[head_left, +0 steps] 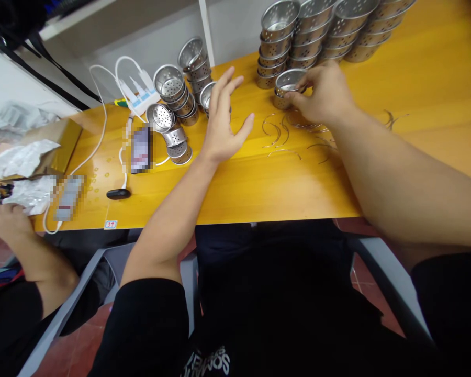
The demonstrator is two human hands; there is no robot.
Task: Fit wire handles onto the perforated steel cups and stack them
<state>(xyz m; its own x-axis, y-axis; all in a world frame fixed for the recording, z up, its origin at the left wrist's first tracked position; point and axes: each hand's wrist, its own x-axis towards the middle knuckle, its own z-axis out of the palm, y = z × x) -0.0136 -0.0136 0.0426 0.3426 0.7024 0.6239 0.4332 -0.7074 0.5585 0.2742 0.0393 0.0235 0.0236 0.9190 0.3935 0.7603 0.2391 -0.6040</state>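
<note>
My right hand (pixel 322 91) pinches the rim of a small perforated metal cup (pixel 288 79), which sits at the front of several tall stacks of the same cups (pixel 275 47). My left hand (pixel 225 120) is raised over the table with its fingers spread, holding nothing. Just behind its fingers is another metal cup (pixel 206 97), partly hidden. To the left of that hand are more stacked cups (pixel 175 89), some leaning. Several thin curved wires (pixel 275 131) lie loose on the tabletop below my right hand.
On the yellow table (pixel 239 193) are a phone (pixel 141 150), a white power strip (pixel 146 94) with cables, a black oval object (pixel 118 194) and a blurred grey device (pixel 69 199). At the left, a co-worker's hand (pixel 10 222) rests near plastic bags (pixel 31 193) and a cardboard box (pixel 66 141).
</note>
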